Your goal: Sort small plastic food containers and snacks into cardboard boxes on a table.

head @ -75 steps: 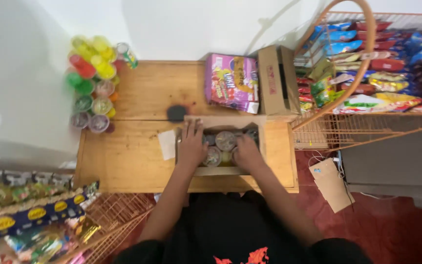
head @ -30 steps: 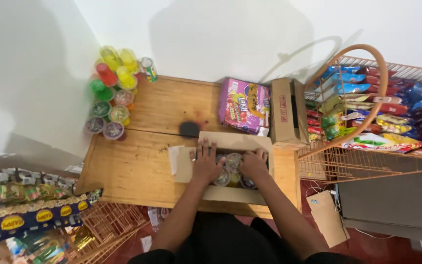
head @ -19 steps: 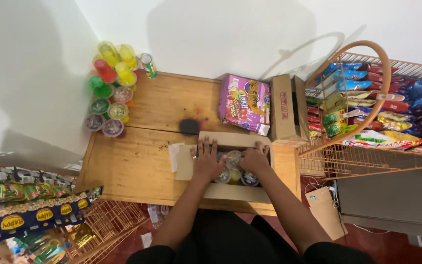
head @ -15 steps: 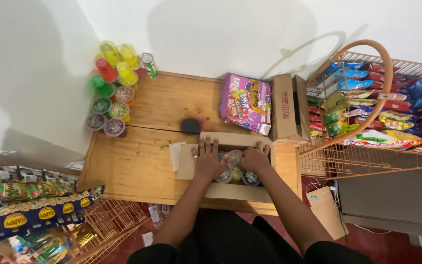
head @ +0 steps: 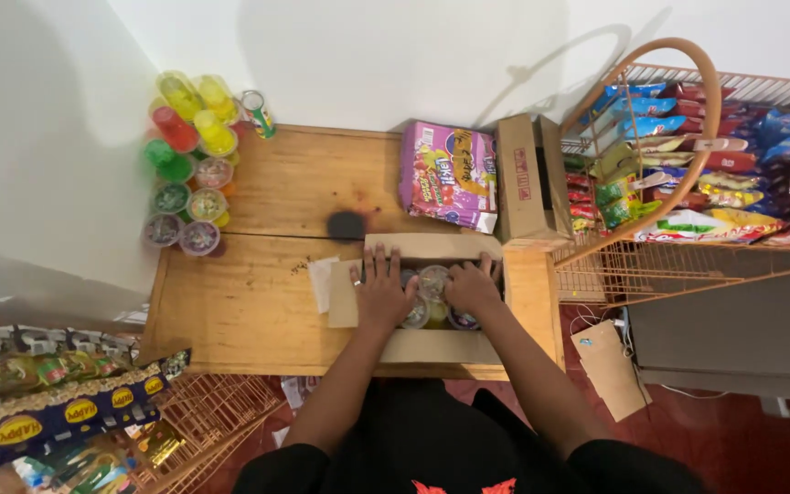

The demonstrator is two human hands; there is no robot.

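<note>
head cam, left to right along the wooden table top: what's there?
Stack of colourful jelly cups → dark round object → left hand → right hand, both in the open cardboard box → closed brown carton → wire rack of snack packets.

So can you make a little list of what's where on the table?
left hand: flat on the cups in the box
right hand: on the cups too
cardboard box: open, on the wooden table
small cups: inside the box
stacked colourful cups: far left corner
pink snack bag: behind the box
black object: mid table
</note>
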